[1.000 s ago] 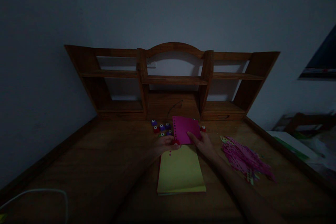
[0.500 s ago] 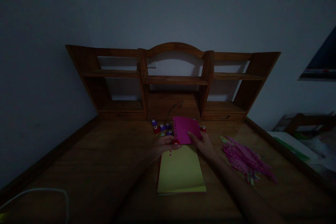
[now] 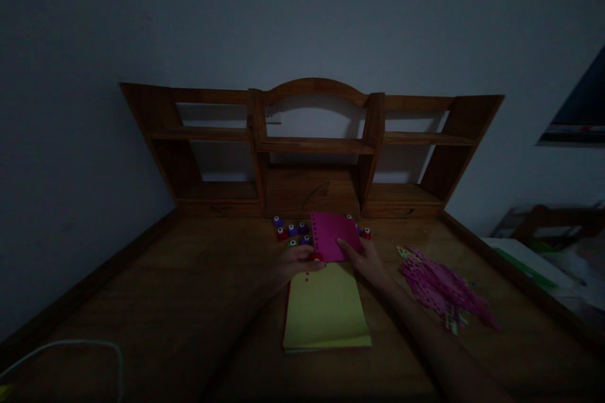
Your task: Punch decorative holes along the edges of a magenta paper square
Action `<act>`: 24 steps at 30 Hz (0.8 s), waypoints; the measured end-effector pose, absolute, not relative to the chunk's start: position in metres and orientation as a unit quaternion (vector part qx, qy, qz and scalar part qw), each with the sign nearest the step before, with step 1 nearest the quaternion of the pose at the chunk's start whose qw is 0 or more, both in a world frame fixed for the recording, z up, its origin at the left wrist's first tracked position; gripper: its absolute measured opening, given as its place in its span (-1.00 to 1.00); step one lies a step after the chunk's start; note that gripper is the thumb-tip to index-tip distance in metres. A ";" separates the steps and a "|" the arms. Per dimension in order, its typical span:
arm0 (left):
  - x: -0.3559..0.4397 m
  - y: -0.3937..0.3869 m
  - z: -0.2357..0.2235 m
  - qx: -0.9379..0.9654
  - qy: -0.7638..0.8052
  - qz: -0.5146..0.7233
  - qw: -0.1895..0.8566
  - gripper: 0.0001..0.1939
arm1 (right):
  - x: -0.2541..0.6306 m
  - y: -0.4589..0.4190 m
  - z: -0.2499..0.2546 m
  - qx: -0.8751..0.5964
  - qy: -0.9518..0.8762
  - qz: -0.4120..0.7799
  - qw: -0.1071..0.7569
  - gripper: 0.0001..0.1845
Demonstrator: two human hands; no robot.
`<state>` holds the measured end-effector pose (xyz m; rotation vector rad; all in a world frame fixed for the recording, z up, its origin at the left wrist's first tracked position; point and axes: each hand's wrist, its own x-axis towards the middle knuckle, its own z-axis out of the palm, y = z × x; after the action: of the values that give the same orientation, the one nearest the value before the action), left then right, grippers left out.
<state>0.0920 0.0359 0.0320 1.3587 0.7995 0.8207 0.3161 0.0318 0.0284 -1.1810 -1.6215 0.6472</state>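
Note:
A sheet of magenta paper (image 3: 333,236), with a row of punched holes down its left edge, is held up by my right hand (image 3: 366,259), the thumb lying on its face. My left hand (image 3: 293,264) is closed on a small red hole punch (image 3: 316,257) at the sheet's lower left corner. Below both hands lies a pad of yellow paper (image 3: 327,308). A few magenta punched dots (image 3: 307,277) rest near its top left.
Several small punches (image 3: 292,230) in purple, red and green stand behind my hands. To the right is a heap of punched magenta and yellow strips (image 3: 439,283). A wooden shelf unit (image 3: 316,145) rises at the desk's back; a white cable (image 3: 80,342) lies front left.
Almost nothing differs. The magenta sheet and the red punch have shifted very slightly, and both hands keep their grip.

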 end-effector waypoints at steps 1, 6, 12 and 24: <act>0.092 0.036 0.032 0.591 0.350 0.358 0.632 -0.62 | 0.316 0.032 0.028 -0.489 -0.669 0.271 0.491 -0.58; 0.094 0.038 0.028 0.581 0.351 0.364 0.638 -0.61 | 0.316 0.032 0.028 -0.495 -0.673 0.267 0.481 -0.58; 0.098 0.037 0.027 0.563 0.361 0.379 0.639 -0.61 | 0.314 0.029 0.032 -0.484 -0.670 0.281 0.487 -0.60; 0.106 0.031 0.029 0.525 0.403 0.406 0.631 -0.66 | 0.313 0.028 0.033 -0.491 -0.676 0.268 0.481 -0.58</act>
<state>0.1062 0.0310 0.0293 1.2018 0.9221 0.9290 0.3134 0.0281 0.0334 -1.1974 -1.6478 0.6527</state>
